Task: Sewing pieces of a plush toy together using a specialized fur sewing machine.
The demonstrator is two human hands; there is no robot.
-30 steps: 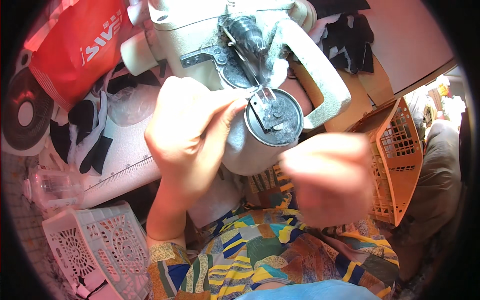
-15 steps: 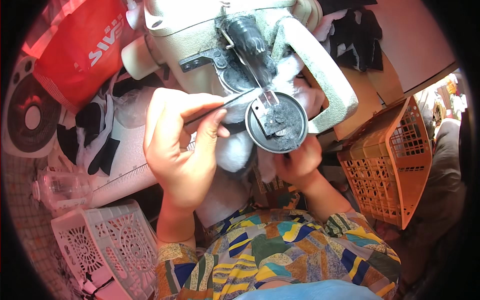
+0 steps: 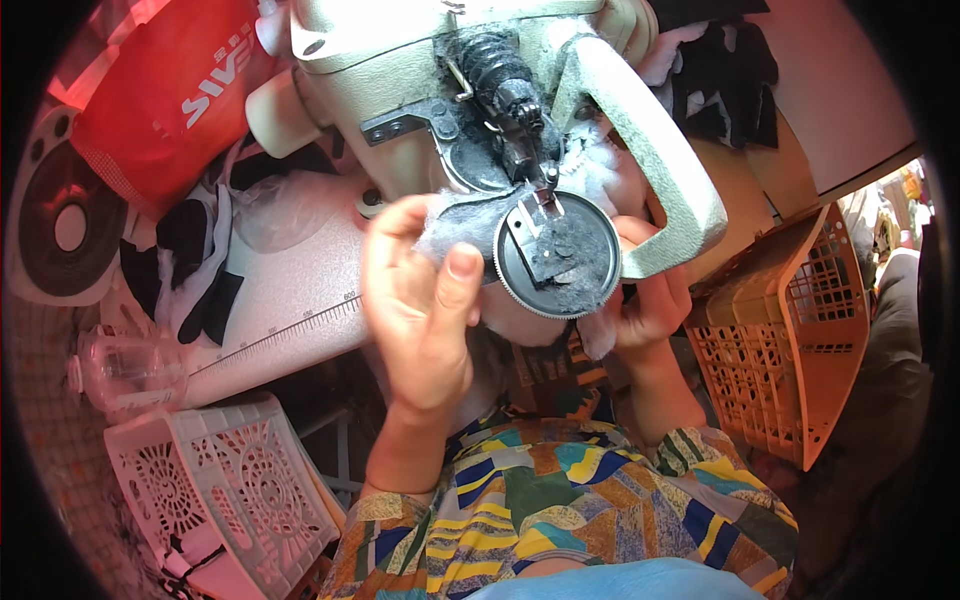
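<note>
A pale sewing machine [image 3: 395, 130] with a dark needle mechanism [image 3: 512, 100] stands before me. Below the needle sits a lint-covered black round disc [image 3: 575, 272] with a toothed rim. A white plush fabric piece [image 3: 455, 228] with a dark edge runs up to the disc's left side. My left hand [image 3: 420, 310] holds this plush loosely, its thumb raised in front and its fingers against the far side. To the right of the disc, my right hand [image 3: 645, 310] is curled around the plush hanging under it; the disc and the machine's arm hide some fingers.
Black-and-white fabric pieces [image 3: 205, 265] and a clear plastic bottle [image 3: 130, 370] lie left on the white table [image 3: 290, 290] with its ruler scale. A red bag [image 3: 165, 110] stands behind. A white crate [image 3: 225, 480] is lower left, an orange crate [image 3: 780, 340] right.
My left hand has moved right and down, its pinch loosened and its thumb lifted. The needle mechanism, blurred before, now looks sharp. My right hand has shifted right, showing more from behind the disc.
</note>
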